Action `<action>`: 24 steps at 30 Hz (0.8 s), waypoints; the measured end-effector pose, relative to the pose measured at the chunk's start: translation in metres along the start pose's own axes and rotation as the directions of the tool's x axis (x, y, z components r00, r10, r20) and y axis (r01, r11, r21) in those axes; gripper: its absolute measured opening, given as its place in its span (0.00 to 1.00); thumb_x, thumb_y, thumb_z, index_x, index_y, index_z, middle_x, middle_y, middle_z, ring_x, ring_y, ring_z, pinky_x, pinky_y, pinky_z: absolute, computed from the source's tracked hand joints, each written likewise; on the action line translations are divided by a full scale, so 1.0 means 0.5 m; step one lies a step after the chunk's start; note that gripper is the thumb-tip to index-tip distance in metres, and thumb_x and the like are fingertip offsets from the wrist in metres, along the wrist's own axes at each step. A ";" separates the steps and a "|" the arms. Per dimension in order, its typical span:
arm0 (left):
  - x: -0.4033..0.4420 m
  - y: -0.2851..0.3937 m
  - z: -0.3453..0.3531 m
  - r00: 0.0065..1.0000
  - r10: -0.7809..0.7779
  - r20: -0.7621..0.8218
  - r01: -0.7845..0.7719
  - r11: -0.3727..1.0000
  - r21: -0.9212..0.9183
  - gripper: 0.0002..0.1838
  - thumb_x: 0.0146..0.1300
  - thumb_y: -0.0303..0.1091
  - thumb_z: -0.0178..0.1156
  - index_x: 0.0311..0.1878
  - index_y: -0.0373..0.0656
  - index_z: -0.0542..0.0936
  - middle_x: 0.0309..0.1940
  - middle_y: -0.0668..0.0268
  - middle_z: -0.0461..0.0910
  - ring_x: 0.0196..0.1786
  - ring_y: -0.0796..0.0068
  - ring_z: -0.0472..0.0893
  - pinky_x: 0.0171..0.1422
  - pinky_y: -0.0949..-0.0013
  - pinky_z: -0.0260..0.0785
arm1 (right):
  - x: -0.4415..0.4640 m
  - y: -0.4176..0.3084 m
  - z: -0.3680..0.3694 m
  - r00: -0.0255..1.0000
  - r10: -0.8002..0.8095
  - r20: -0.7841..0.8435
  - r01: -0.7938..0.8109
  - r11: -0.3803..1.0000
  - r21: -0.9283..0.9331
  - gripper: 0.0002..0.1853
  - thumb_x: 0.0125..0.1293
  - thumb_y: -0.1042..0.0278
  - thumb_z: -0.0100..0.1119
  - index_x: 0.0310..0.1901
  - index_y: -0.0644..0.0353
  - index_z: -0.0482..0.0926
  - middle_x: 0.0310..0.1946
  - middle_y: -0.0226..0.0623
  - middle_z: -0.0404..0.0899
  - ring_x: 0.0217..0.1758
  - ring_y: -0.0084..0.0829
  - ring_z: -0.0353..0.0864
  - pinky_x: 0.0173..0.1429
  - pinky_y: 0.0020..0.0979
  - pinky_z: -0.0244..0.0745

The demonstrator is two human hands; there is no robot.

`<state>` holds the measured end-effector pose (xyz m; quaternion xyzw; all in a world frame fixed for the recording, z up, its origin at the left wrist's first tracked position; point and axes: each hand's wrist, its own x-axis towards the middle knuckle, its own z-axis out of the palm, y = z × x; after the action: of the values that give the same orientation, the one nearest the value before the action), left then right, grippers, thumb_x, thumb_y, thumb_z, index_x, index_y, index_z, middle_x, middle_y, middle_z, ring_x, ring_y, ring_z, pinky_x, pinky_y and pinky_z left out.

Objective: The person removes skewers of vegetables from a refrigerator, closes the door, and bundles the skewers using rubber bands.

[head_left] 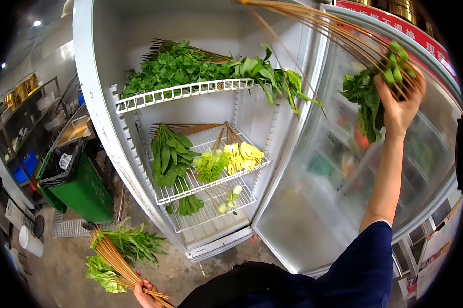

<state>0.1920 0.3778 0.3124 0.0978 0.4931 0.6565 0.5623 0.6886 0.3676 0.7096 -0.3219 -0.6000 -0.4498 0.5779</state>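
Observation:
At the lower left, my left hand (145,290) is closed round a bundle of wooden skewers with leafy greens (131,244) on their far ends. My right hand (399,100), raised at the upper right, grips another bunch of skewered greens (366,95) by the leafy end, its long sticks pointing left. Between the hands stands an open upright fridge (95,66). Its top shelf (190,92) carries a heap of skewered greens (180,66). On the shelf below lie dark leafy skewers (170,154), pale lettuce skewers (211,165) and yellow leafy skewers (244,156).
The fridge's glass door (303,215) is swung open at the right, behind my right arm. A green wheeled bin (85,190) with a black liner stands at the left, near a metal rack (28,108) and a white bucket (31,241). Some greens (190,204) lie low in the fridge.

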 end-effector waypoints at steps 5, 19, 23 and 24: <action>-0.011 -0.011 0.044 0.993 0.095 0.077 -0.085 0.990 -0.116 0.10 0.57 0.35 0.56 0.40 0.41 0.71 0.16 0.75 0.65 0.17 0.86 0.64 0.16 0.84 0.53 | -0.053 -0.039 -0.046 0.991 -0.051 -0.125 0.063 0.994 0.093 0.37 0.41 0.79 0.70 0.54 0.59 0.59 0.50 0.39 0.68 0.52 0.30 0.69 0.58 0.32 0.65; -0.075 0.165 0.214 0.719 0.641 0.270 -0.650 0.757 -0.068 0.07 0.57 0.28 0.54 0.37 0.36 0.70 0.32 0.55 0.78 0.29 0.75 0.76 0.30 0.78 0.69 | -0.015 0.056 -0.014 0.905 0.309 0.291 -0.417 0.779 0.468 0.38 0.46 0.63 0.57 0.61 0.64 0.58 0.57 0.41 0.64 0.59 0.34 0.64 0.62 0.31 0.58; -0.127 0.198 0.318 0.599 0.695 0.398 -0.683 0.703 -0.200 0.08 0.55 0.24 0.51 0.39 0.35 0.70 0.42 0.46 0.75 0.44 0.60 0.78 0.48 0.66 0.72 | -0.021 0.119 0.010 0.832 0.301 0.467 -0.552 0.540 0.636 0.41 0.44 0.61 0.58 0.62 0.62 0.56 0.56 0.41 0.64 0.58 0.35 0.66 0.60 0.32 0.62; -0.133 0.200 0.344 0.564 0.698 0.441 -0.674 0.698 -0.242 0.08 0.55 0.24 0.51 0.39 0.34 0.69 0.44 0.44 0.74 0.49 0.56 0.76 0.52 0.62 0.71 | -0.022 0.143 0.019 0.815 0.286 0.503 -0.577 0.472 0.667 0.42 0.42 0.61 0.58 0.63 0.62 0.55 0.56 0.42 0.64 0.57 0.36 0.67 0.59 0.33 0.65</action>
<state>0.2687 0.4265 0.5015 0.4352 0.2369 0.7847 0.3725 0.7509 0.4057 0.7115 -0.2407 -0.7177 0.0892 0.6473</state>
